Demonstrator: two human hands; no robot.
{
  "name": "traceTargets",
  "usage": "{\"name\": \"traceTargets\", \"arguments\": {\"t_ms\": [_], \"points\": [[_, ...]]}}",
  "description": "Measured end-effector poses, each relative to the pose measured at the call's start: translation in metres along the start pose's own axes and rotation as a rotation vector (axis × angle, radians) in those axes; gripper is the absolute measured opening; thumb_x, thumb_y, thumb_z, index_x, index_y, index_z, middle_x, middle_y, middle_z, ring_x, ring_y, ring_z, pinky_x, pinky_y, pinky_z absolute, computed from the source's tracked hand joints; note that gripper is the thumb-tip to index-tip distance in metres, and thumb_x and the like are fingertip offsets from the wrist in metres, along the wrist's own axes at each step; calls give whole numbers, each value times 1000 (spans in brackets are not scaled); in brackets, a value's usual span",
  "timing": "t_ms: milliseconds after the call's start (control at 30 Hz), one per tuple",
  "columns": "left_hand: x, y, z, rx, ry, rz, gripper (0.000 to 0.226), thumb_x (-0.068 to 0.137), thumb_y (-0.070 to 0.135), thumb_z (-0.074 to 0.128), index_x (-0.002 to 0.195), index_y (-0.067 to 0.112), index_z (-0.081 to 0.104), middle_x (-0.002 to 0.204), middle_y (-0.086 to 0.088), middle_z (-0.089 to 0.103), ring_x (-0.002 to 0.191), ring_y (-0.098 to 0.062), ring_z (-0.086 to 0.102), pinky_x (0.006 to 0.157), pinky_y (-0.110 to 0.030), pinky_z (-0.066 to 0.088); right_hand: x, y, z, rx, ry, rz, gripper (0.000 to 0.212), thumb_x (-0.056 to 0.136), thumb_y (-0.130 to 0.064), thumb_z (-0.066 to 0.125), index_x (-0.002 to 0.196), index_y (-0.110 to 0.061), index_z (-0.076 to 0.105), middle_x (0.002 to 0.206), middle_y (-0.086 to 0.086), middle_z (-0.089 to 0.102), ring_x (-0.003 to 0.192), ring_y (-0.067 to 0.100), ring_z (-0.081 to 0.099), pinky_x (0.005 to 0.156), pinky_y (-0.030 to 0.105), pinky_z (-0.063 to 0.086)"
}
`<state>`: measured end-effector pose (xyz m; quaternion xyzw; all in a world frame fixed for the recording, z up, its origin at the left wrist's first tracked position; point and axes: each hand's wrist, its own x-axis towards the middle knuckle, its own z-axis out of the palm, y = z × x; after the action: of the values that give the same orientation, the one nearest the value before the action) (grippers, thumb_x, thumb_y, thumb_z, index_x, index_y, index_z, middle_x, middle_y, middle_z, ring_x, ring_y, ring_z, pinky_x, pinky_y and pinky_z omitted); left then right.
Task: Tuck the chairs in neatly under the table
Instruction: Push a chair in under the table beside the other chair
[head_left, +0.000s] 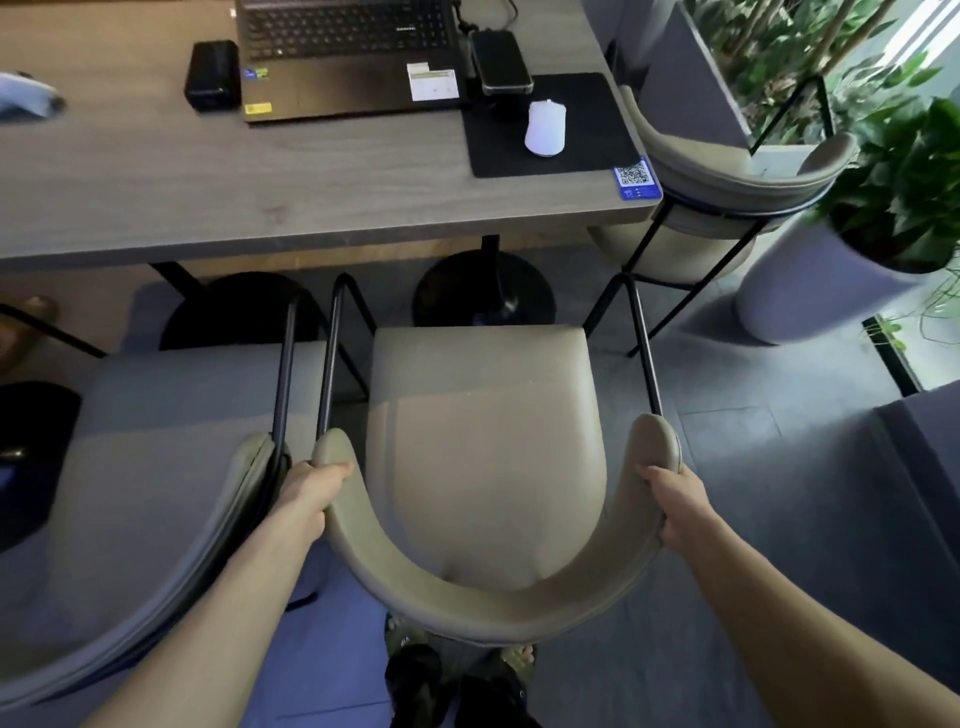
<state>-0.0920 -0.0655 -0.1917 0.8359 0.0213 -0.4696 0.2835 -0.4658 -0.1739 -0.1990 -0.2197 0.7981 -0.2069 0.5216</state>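
A beige chair (483, 447) with a curved backrest and black metal frame stands right in front of me, its seat short of the grey wooden table (208, 197) edge. My left hand (311, 491) grips the left end of its backrest. My right hand (675, 506) grips the right end. A second beige chair (156, 467) stands close on the left, its frame nearly touching the first. A third chair (727, 182) stands at the table's right end, seat partly under the top.
On the table lie a laptop (343, 52), a black box (213, 75), a phone (501, 60), and a white mouse (545, 127) on a black pad. Round black table bases (483, 291) sit beneath. A potted plant (852, 260) stands at the right. My feet (457, 675) are behind the chair.
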Motion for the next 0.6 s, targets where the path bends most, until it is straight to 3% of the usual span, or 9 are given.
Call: {"name": "traceTargets", "arguments": {"t_ms": [167,233,333,400,500,600], "points": [[-6,-12,4,21,-14,-10,52,88,26,69,129,-1,50,120,-24,60,96,-34,60,82,-43,52,10,-21,4,-68,-2,-77,26,86,-18,67,112,-10,64,110,20,68,104,41,65,94,57,53],[-5,-13,4,9,-2,8,56,86,32,71,127,-1,51,117,-24,62,97,-35,62,84,-44,54,9,-27,6,-121,19,-108,27,86,-22,68,109,-9,64,106,18,68,102,39,65,94,53,54],[-4,-14,6,4,6,19,58,86,39,70,124,-1,53,111,-22,63,97,-35,63,85,-44,53,1,-32,8,-256,86,-131,44,84,-29,67,121,-5,61,106,16,66,99,37,64,93,48,54],[-5,-16,6,15,12,37,57,86,42,69,119,-2,56,105,-20,64,93,-32,62,81,-41,52,-11,-35,13,-339,163,-137,50,85,-27,61,129,-4,53,119,20,60,104,38,60,94,44,50],[-11,-18,1,70,-5,63,60,85,48,67,119,-1,57,109,-18,65,95,-32,63,85,-40,54,-32,-38,32,-489,294,-259,63,88,-24,56,144,-4,34,152,18,34,135,39,42,108,53,35],[-22,-10,-12,218,63,160,65,90,51,57,138,8,48,136,-15,55,119,-33,55,99,-38,44,-58,-32,56,-674,301,-368,70,90,-24,55,152,-11,27,165,16,6,153,31,4,118,59,11]]}}
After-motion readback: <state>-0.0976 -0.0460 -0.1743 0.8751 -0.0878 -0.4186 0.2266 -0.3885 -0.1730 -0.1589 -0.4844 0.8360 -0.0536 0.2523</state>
